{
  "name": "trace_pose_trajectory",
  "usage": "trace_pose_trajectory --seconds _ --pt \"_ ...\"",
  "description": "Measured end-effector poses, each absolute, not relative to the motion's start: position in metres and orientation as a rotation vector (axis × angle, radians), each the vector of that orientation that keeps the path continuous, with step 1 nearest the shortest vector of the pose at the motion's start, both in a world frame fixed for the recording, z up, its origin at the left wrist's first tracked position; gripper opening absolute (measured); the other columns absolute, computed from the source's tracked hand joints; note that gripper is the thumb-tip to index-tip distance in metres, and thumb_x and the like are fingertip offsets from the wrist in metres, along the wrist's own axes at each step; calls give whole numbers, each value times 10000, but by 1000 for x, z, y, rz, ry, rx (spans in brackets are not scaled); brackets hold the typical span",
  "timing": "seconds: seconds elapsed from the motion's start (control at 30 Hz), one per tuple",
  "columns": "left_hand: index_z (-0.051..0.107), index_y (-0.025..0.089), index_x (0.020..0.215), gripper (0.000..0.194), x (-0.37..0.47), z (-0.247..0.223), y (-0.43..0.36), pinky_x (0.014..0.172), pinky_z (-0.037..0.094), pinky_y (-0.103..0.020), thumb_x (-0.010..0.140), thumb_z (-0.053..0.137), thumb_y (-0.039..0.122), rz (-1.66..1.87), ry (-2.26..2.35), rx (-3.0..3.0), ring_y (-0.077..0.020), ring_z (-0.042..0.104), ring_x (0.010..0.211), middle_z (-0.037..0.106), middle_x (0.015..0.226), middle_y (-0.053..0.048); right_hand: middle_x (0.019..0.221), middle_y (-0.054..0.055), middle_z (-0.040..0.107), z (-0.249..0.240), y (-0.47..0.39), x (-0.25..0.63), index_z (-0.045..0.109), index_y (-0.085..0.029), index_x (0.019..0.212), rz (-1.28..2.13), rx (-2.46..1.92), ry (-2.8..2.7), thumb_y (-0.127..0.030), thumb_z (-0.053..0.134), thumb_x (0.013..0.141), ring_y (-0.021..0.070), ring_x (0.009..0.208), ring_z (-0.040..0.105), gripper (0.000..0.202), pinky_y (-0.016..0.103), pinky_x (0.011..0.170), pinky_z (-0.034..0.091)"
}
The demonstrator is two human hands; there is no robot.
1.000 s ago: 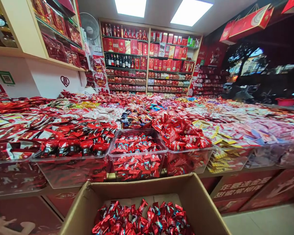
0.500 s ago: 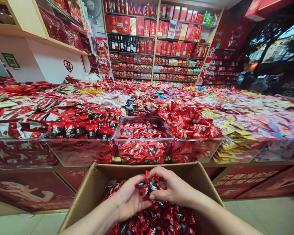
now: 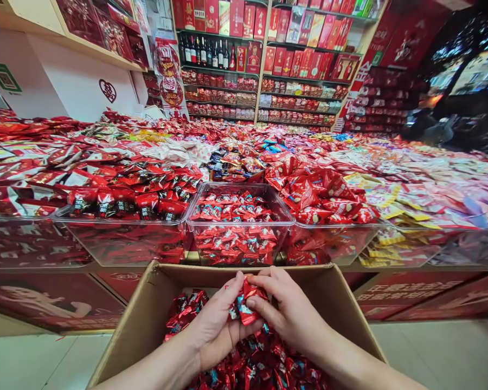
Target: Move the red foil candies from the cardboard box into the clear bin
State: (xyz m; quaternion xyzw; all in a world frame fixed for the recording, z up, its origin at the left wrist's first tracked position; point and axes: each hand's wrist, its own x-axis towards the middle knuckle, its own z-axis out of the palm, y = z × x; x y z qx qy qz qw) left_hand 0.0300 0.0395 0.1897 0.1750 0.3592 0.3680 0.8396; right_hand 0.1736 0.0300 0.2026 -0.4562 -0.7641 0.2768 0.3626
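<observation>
- From my end, the two hands meet over the cardboard box (image 3: 360, 327): the left hand (image 3: 213, 325) cups a few red candies (image 3: 249, 307) from below, its thumb against them, while the right hand (image 3: 288, 306) closes thumb and fingers over them.
- I can't count those held; they sit above the loose candies (image 3: 270, 362) inside the box, near its far wall.
- I'd expect each to be light, the shiny wrapper slippery and crinkly, the middle firmer.
- I'd grip across the thick middle, gently; tugging an end could tear it.
</observation>
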Motion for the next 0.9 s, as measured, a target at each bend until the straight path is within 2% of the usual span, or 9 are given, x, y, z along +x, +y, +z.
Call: trace_pose_trajectory --seconds 0.1,0.23,0.3,0.4,0.5,0.6,0.7,0.8,0.9 --pt "531 208 889 231 29 192 40 564 489 -225 696 591 318 812 830 468 -91 576 617 584 778 9 786 20 572 199 35 177 495 -190 933 867 -1216 -1813 -248 463 802 135 723 534 147 257 658 430" --pt "515 208 849 202 28 195 41 535 472 -205 688 602 293 752 859 581 -116 587 676 575 793 5 627 -26 547 199 39 181 478 -180 790 1110 -1182 -1683 -297 458 805 99 564 518 120 212 540 404" --pt "504 212 822 195 29 196 41 532 473 -213 681 607 301 729 885 575 -121 590 664 572 747 17 617 -29 541 201 40 181 480 -178 765 1230 -1141 -1626 -309 448 810 95 553 526 141 208 521 401" --pt "502 225 826 204 29 197 42 519 466 -207 674 612 307 765 934 526 -110 590 636 576 737 29 656 -24 549 201 41 181 475 -182 827 1420 -1063 -1512 -309 482 790 102 577 546 133 211 515 416" --pt "513 223 846 210 29 196 43 516 456 -196 679 606 312 784 940 494 -107 590 644 585 758 16 739 -14 560 197 41 180 447 -196 902 1437 -1004 -1440 -262 546 751 107 627 559 192 228 572 442" --pt "515 219 875 234 28 197 43 528 457 -205 681 606 312 784 907 492 -118 593 670 593 793 -2 780 -3 563 193 38 179 453 -204 896 1264 -1032 -1510 -239 519 773 109 644 564 145 240 606 458" --pt "515 215 856 198 26 199 40 538 455 -207 694 596 296 834 839 491 -110 586 672 591 799 1 865 26 563 200 34 180 468 -210 938 903 -1009 -1745 -170 478 792 126 712 562 152 259 645 466" --pt "509 210 832 179 26 200 38 548 457 -216 700 588 303 849 809 481 -110 583 677 587 863 -3 976 56 530 228 37 182 463 -214 1012 389 -846 -1931 -68 450 778 162 899 514 276 306 772 433" --pt "499 202 834 209 26 198 38 549 459 -226 687 597 315 849 846 489 -125 586 692 581 918 -22 992 84 503 271 61 182 497 -177 996 34 -834 -1942 -57 434 775 175 959 473 258 326 819 400"
